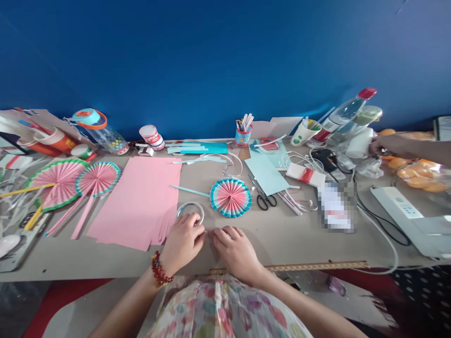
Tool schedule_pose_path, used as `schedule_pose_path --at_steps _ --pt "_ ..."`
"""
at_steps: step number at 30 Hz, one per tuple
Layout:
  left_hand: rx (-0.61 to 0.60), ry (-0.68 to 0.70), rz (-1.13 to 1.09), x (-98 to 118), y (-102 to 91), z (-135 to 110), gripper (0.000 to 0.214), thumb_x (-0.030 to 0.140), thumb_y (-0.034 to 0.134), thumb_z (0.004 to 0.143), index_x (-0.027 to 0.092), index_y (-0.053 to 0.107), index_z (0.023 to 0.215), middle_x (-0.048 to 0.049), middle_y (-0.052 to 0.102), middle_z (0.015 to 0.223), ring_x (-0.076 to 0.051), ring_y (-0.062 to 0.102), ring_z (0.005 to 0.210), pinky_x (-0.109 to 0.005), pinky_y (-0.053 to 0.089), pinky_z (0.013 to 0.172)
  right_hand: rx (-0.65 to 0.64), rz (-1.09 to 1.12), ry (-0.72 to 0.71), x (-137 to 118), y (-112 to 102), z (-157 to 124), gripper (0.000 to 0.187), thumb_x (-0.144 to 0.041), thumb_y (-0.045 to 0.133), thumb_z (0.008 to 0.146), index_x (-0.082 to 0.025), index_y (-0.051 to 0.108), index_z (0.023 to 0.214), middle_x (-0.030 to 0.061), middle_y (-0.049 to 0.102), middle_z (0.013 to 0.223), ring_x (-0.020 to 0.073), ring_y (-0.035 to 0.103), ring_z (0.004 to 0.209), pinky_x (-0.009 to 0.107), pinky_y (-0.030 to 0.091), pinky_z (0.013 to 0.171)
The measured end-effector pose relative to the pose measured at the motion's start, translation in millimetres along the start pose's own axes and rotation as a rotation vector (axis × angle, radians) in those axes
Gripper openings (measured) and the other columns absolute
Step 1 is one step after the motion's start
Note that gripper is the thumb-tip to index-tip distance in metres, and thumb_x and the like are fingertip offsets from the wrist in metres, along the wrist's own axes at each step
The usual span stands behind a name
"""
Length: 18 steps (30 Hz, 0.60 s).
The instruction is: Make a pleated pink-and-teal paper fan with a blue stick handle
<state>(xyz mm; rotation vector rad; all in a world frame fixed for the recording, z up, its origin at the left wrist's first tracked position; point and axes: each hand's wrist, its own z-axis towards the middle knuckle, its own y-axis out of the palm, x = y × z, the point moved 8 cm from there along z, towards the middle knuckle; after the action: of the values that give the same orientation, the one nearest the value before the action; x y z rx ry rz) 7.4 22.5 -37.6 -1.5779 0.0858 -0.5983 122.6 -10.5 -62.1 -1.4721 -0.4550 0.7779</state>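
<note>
Near the worktop (282, 244) front edge: both hands pinched together on a thin pale strip (208, 232), long axis running left-right; left hand (181, 241) touching a tape ring (190, 211), right hand (234, 251) just beside, below pleated rosette (230, 197).

**Two hands met at the table edge**

The left hand (181, 241) and right hand (234, 251) pinched something small between their fingertips on the grey table (282, 239), just below a clear tape ring (190, 211), beside pink paper sheets (141, 199) and a pink-and-teal pleated paper rosette (230, 197).
</note>
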Motion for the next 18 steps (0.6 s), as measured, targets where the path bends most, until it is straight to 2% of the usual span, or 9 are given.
schedule_pose_path --at_steps 7,11,18 --pt "-0.002 -0.007 -0.006 0 -0.3 -6 0.019 0.016 0.051 0.093 0.018 0.06 0.077 -0.0066 0.057 0.104 -0.021 0.057 0.091 -0.037 0.048 0.079 0.024 -0.062 -0.024 -12 -5 7 0.021 -0.02 0.062 0.087 -0.018 0.066 0.108 0.0094 0.061 0.117 0.0262 0.049 0.097 0.042 0.043 0.079" --pt "0.03 -0.007 0.021 3 -2.0 -12 0.018 0.016 0.052 0.093 0.018 0.062 0.078 -0.007 0.057 0.108 -0.023 0.056 0.096 -0.039 0.048 0.081 0.031 -0.057 -0.02 -14 -5 9 0.026 -0.02 0.063 0.086 -0.016 0.066 0.111 0.0097 0.061 0.119 0.0269 0.049 0.098 0.042 0.042 0.077" --pt "0.034 -0.002 0.058 7 0.2 -18 0.018 0.013 0.051 0.093 0.018 0.061 0.078 -0.0062 0.057 0.1 -0.023 0.053 0.095 -0.039 0.048 0.081 0.041 -0.056 -0.016 -15 -5 10 0.023 -0.019 0.061 0.088 -0.018 0.067 0.109 0.0096 0.063 0.116 0.0267 0.049 0.095 0.042 0.04 0.076"
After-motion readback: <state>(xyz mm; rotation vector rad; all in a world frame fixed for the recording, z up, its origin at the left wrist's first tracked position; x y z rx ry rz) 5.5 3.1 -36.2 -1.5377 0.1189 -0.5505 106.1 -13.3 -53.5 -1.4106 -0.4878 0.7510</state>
